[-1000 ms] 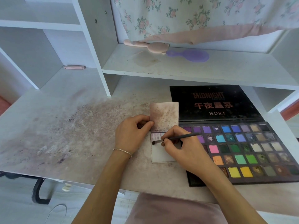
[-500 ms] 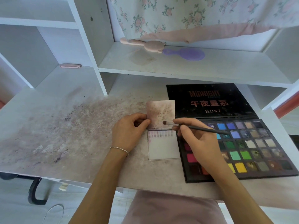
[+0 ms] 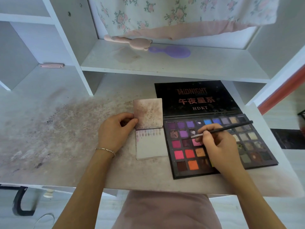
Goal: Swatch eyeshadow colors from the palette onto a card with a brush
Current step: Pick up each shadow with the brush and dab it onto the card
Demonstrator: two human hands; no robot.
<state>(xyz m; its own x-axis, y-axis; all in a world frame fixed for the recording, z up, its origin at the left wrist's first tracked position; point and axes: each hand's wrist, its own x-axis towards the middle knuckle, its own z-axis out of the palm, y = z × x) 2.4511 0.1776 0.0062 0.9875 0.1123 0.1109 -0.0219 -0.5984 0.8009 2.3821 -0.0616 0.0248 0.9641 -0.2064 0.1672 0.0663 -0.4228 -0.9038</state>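
Dipping into the palette now: the brush is pinched in the right hand, its tip lowered among the purple and pink pans near the palette's left side, though exactly which pan is touched cannot be told. The card, a small folded booklet, is pinned at its fold by the left hand, thumb and fingers curled onto the raised upper flap; it lies just beside the palette's left edge, toward the front edge of the counter. A row of faint swatches is already laid along the top of the lower page.

Risks from here, as judged: neighbouring pans sit close, so a stray tip could pick up two shades and muddy the next swatch. Loose powder could be shed on the way across. If the left hand's hold is eased, the flap may drop onto the fresh marks and smear them.
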